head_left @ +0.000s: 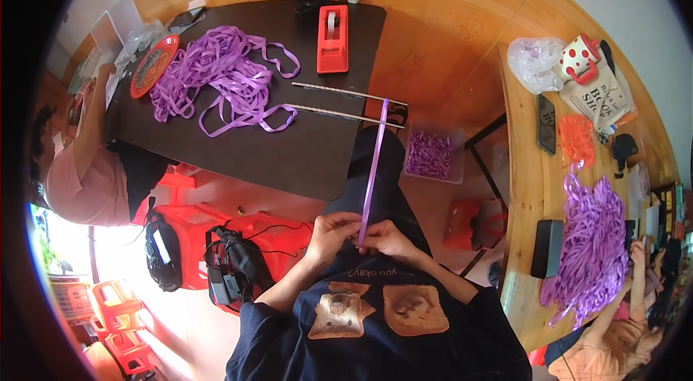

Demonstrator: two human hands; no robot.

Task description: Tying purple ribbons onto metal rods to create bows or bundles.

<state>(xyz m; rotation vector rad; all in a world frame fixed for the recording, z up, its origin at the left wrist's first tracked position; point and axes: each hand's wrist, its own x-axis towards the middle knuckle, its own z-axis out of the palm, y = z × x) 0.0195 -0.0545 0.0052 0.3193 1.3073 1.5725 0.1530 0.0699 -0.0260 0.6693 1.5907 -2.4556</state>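
Observation:
A purple ribbon (372, 175) runs from two thin metal rods down to my hands in front of my chest. The far rod (332, 89) and the near rod (339, 115) lie side by side, jutting past the right edge of the dark table. The ribbon crosses both rods near their free ends. My left hand (333, 238) pinches its lower end from the left. From the right, my right hand (391, 241) closes on the same end, its fingers almost touching the left ones. The exact fold between my fingertips is too small to make out.
On the dark table (289, 157) lie a purple ribbon heap (216, 74), a red tape dispenser (333, 42) and an orange plate (154, 67). A bin of ribbon pieces (431, 155) stands below. The wooden table (521, 237) holds more ribbon (588, 244). Co-workers sit at both sides.

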